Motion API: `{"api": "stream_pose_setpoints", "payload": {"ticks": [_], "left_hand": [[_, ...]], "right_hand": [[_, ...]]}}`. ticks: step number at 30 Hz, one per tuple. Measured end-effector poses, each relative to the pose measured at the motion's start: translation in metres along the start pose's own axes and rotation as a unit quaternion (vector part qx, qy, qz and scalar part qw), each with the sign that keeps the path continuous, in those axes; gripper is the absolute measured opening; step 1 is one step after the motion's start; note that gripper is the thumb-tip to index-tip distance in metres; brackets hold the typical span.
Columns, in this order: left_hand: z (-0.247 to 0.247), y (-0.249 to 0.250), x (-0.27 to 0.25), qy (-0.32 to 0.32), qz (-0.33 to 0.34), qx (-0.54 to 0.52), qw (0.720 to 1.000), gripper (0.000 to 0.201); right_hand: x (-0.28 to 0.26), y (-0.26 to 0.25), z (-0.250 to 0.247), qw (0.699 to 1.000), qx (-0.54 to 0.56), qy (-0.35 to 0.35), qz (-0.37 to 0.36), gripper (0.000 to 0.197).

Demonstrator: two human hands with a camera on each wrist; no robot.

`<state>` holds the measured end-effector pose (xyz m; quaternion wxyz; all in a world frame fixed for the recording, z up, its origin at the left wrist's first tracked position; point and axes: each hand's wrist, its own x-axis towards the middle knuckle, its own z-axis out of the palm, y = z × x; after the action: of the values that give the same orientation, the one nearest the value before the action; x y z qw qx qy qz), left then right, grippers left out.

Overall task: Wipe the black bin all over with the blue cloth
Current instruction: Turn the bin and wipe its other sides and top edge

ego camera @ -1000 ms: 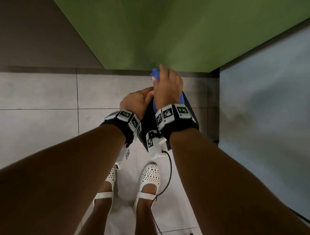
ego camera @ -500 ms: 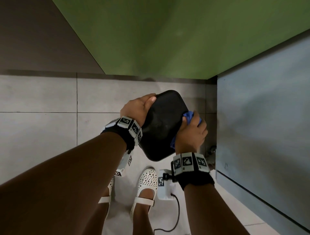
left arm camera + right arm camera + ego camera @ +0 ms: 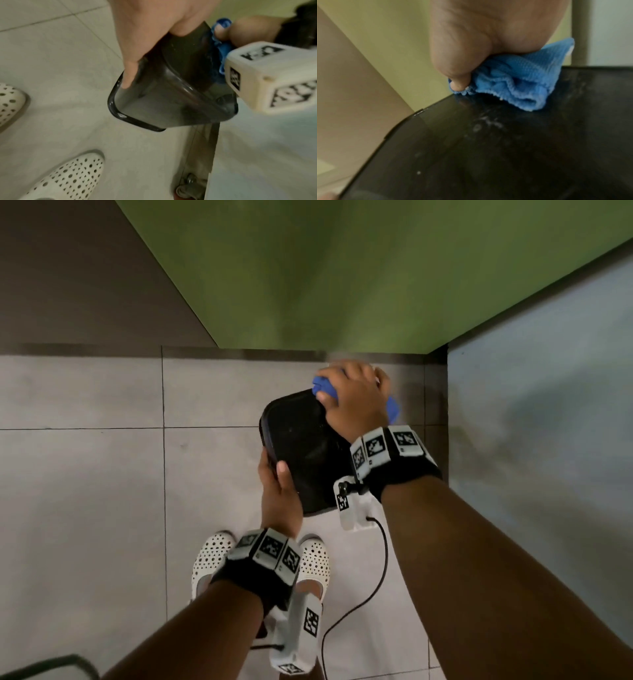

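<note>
The black bin [image 3: 301, 440] is held off the floor, tilted, with a flat dark side facing me. My left hand [image 3: 279, 474] grips its near-left rim; in the left wrist view the fingers [image 3: 130, 75] curl over the rim of the bin [image 3: 171, 97]. My right hand [image 3: 352, 392] clutches the bunched blue cloth [image 3: 323, 386] and presses it on the bin's far edge. In the right wrist view the cloth [image 3: 513, 83] lies on the smudged black surface [image 3: 488, 148] under my thumb [image 3: 457, 81]. The cloth [image 3: 221, 54] also shows behind the bin.
A green wall [image 3: 342, 268] stands ahead and a pale grey-blue panel [image 3: 548, 440] close on the right. Below is grey tiled floor [image 3: 102, 474] with my white perforated shoes [image 3: 212, 559]. A black cable [image 3: 380, 559] hangs from the right wrist. A small caster [image 3: 185, 189] sits under the panel.
My right hand has carried the cloth from the bin's right side up to its far edge. The left hand has shifted from the far-left edge to the near-left rim, and the bin has turned.
</note>
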<state>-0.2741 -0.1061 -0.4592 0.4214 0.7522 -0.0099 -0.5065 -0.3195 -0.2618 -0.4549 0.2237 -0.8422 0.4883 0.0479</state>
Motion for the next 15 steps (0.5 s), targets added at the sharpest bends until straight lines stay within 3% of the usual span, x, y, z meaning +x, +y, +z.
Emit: {"api": "stream_pose_setpoints", "payload": {"ticks": [2, 4, 6, 7, 10, 12, 13, 15], "left_hand": [[0.003, -0.004, -0.005, 0.007, -0.041, -0.057, 0.998, 0.045], [0.002, 0.006, 0.002, 0.074, -0.035, 0.045, 0.996, 0.052], [-0.002, 0.031, 0.017, 0.134, 0.035, 0.186, 0.973, 0.058], [-0.003, 0.046, 0.027, 0.133, 0.081, 0.251, 0.955, 0.056], [0.003, 0.082, 0.057, 0.056, 0.177, 0.441, 0.878, 0.048], [0.008, 0.09, 0.069, 0.009, 0.196, 0.515, 0.835, 0.046], [0.009, 0.09, 0.072, -0.008, 0.196, 0.534, 0.822, 0.047], [0.008, 0.086, 0.075, -0.036, 0.19, 0.53, 0.825, 0.048]], "right_hand": [[0.003, -0.007, 0.003, 0.999, -0.003, 0.003, -0.033, 0.029], [0.003, -0.006, 0.006, 0.999, 0.004, 0.014, -0.053, 0.028], [0.003, -0.004, 0.008, 0.997, 0.016, 0.036, -0.065, 0.028], [0.003, -0.004, 0.008, 0.996, 0.021, 0.045, -0.07, 0.029], [0.004, -0.005, 0.011, 0.996, 0.022, 0.041, -0.073, 0.029], [0.004, -0.005, 0.014, 0.996, 0.018, 0.058, -0.071, 0.031], [0.004, -0.006, 0.015, 0.995, 0.019, 0.067, -0.068, 0.034], [0.005, -0.005, 0.015, 0.995, 0.021, 0.068, -0.07, 0.042]]}}
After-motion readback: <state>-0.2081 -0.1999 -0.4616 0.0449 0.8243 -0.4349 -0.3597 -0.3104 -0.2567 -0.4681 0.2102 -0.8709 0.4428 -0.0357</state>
